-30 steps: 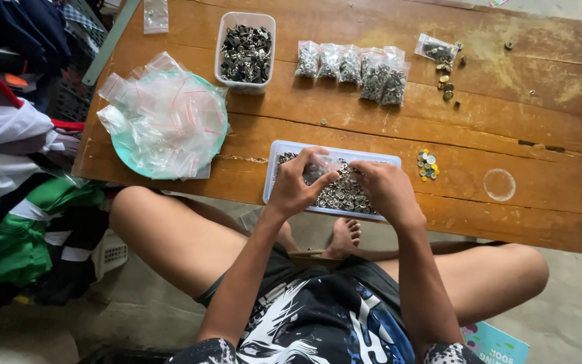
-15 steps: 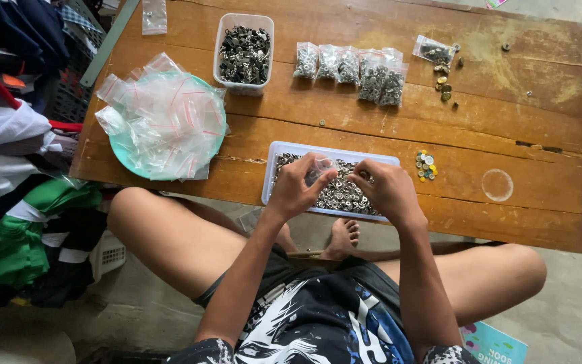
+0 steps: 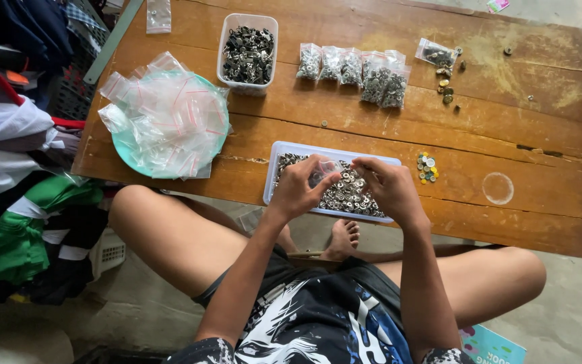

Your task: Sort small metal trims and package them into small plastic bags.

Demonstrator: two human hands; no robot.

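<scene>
- Your left hand (image 3: 299, 189) and right hand (image 3: 391, 189) meet over the clear tray of metal snap buttons (image 3: 345, 192), which sits at the near edge of the wooden table (image 3: 520, 114), at about 6 o'clock on the tabletop.
- Between the two hands you hold a small clear zip bag (image 3: 331, 168); your left thumb and fingers pinch its left side, curled inward.
- Your right fingers are bent together toward the bag's right edge; whether they grip the bag or a button, you cannot tell from here.
- At 3 o'clock from the tray, just beside it, lies a small heap of coloured buttons (image 3: 427, 167).
- At 10 o'clock from your hands, a teal plate (image 3: 124, 156) carries a pile of empty zip bags (image 3: 166, 114).
- At 12 o'clock, toward the far side of the table, a row of filled bags (image 3: 355, 67) lies side by side.
- Left of that row, at 11 o'clock, stands a clear tub of dark metal parts (image 3: 248, 52).
- At 1 o'clock, near the far right, one more small bag (image 3: 436, 52) lies with loose brass buttons (image 3: 446, 84) scattered just beside it.
- Off the table's left edge, at 9 o'clock, folded clothes (image 3: 15, 222) are heaped.
</scene>
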